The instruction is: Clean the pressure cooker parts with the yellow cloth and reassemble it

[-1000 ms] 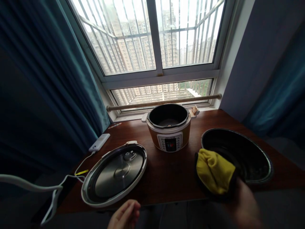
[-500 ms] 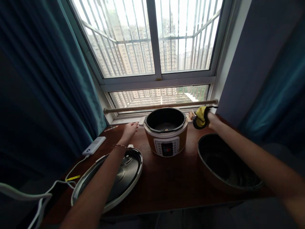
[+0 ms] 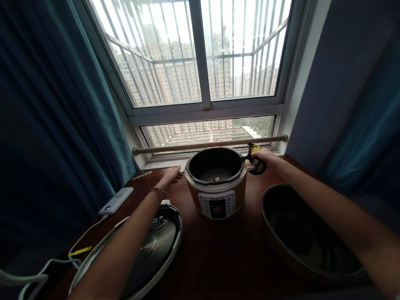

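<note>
An electric pressure cooker [image 3: 195,191] with a brown body, white trim and a front control panel stands lidless by the window. Its dark inside is exposed, with a small round part at the bottom. My left hand [image 3: 170,176] is beside its left side, fingers stretched and apart; whether it touches the handle is unclear. In my right hand [image 3: 265,156] is a yellow-and-black cloth [image 3: 256,148], held against the cooker's right handle and rim. Under my left forearm, the cooker lid [image 3: 156,246] lies with its metal inside up. A dark inner pot [image 3: 290,225] sits beneath my right forearm.
Left on the wooden table [image 3: 225,250] lie a white power bank [image 3: 116,201] with a cable and a yellow strip [image 3: 80,251]. A horizontal rail [image 3: 168,148] crosses the window behind the cooker. Blue curtains [image 3: 103,125] hang at the sides.
My right hand has moved the cloth left, from beside the cooker onto its right handle and rim. My left hand's fingers are more stretched out. The view has shifted slightly.
</note>
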Action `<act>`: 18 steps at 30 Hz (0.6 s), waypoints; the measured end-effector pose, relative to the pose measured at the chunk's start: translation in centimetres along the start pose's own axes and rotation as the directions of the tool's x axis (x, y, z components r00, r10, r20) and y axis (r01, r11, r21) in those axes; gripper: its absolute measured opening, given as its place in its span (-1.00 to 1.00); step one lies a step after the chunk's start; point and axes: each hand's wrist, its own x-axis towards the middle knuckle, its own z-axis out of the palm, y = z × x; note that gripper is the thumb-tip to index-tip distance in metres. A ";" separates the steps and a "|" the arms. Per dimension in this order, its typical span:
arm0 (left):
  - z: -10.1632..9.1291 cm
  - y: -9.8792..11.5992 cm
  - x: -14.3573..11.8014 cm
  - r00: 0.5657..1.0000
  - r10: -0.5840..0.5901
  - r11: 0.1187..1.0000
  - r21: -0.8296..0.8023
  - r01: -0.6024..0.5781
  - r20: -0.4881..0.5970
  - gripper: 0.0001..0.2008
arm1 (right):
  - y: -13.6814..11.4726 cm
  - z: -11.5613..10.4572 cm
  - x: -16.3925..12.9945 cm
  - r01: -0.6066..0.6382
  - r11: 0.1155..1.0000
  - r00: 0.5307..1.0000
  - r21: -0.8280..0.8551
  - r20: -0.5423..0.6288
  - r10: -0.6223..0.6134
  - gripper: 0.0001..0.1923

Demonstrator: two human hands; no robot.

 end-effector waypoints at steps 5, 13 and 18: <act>0.1 -0.2 0.4 1.000 -0.008 1.000 -0.009 0.008 -0.024 -0.69 | -0.5 -0.6 -1.0 -0.108 0.992 0.982 -0.067 0.146 0.117 -0.88; -0.2 -1.0 -0.5 1.000 -0.019 1.000 -0.007 0.019 0.006 -0.74 | -0.6 -1.6 -2.1 -0.140 0.982 0.962 -0.124 0.217 0.165 -0.90; -0.6 -1.4 -2.0 0.999 -0.031 1.000 0.000 0.031 0.022 -0.72 | -0.3 -2.2 -2.5 -0.136 0.980 0.962 -0.143 0.217 0.165 -0.90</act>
